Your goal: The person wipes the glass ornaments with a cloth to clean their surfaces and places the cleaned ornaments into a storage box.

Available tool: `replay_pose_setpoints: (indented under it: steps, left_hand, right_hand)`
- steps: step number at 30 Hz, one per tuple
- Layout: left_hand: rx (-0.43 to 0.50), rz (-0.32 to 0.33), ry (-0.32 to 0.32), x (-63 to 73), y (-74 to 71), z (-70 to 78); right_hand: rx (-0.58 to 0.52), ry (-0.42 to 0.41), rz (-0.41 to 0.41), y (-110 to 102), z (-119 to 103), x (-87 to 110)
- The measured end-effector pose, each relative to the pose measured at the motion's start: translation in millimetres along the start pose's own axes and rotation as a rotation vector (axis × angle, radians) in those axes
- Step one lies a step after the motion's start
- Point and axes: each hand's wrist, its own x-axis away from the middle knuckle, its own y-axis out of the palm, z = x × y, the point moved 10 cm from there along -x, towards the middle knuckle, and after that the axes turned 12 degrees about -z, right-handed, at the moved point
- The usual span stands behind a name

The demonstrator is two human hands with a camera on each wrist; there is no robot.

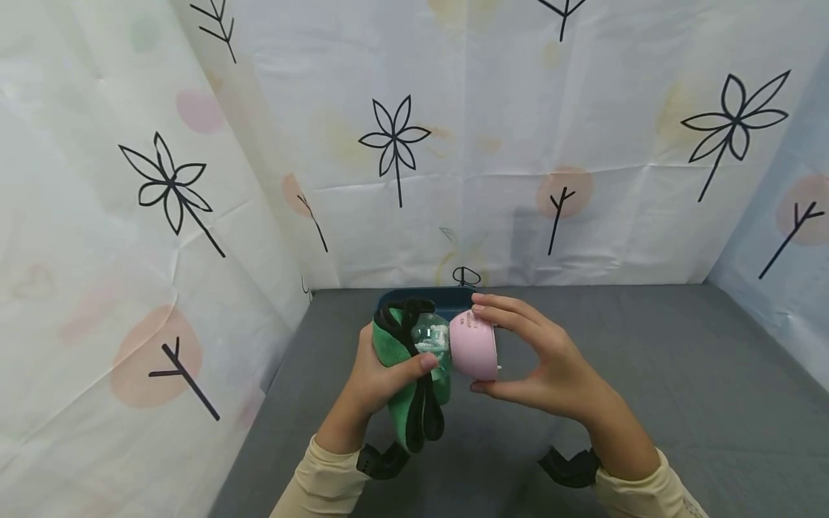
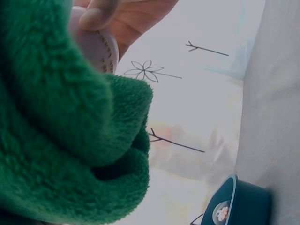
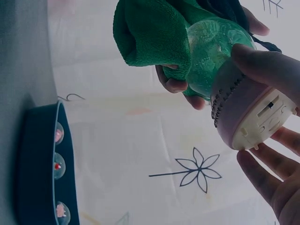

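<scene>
A snow globe lies on its side in the air, its clear dome (image 1: pixel 432 334) to the left and its pink base (image 1: pixel 474 347) to the right. My left hand (image 1: pixel 382 374) holds a green fluffy cloth (image 1: pixel 396 349) with dark edging around the dome, thumb on the front. My right hand (image 1: pixel 550 360) grips the pink base between thumb and fingertips. In the right wrist view the base's white underside (image 3: pixel 265 119) shows, with a small switch slot and lettering round the side. The green cloth (image 2: pixel 70 140) fills much of the left wrist view and hides the dome there.
Behind the hands, a dark blue bin (image 1: pixel 447 293) stands on the grey table (image 1: pixel 648 374) near the back curtain (image 1: pixel 466 216). In the right wrist view several small clear domes (image 3: pixel 58 165) with pink and red figures show above its rim.
</scene>
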Motion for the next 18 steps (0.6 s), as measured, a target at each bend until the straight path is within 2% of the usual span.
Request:
replay_pose_setpoints:
  steps: [6, 13, 18]
  left_hand:
    - [0.010, 0.034, -0.016, 1.3, -1.7, -1.6]
    - [0.017, -0.006, -0.042, 1.3, 1.5, -6.0]
    - [0.009, -0.047, -0.072, 0.4, 5.1, -10.4]
  right_hand:
    - [0.051, 0.001, -0.039, 2, -2, -1.1]
    - [0.086, -0.011, -0.034, 1, -3, -0.2]
    - [0.097, 0.014, -0.015, -1, 0, 2.7]
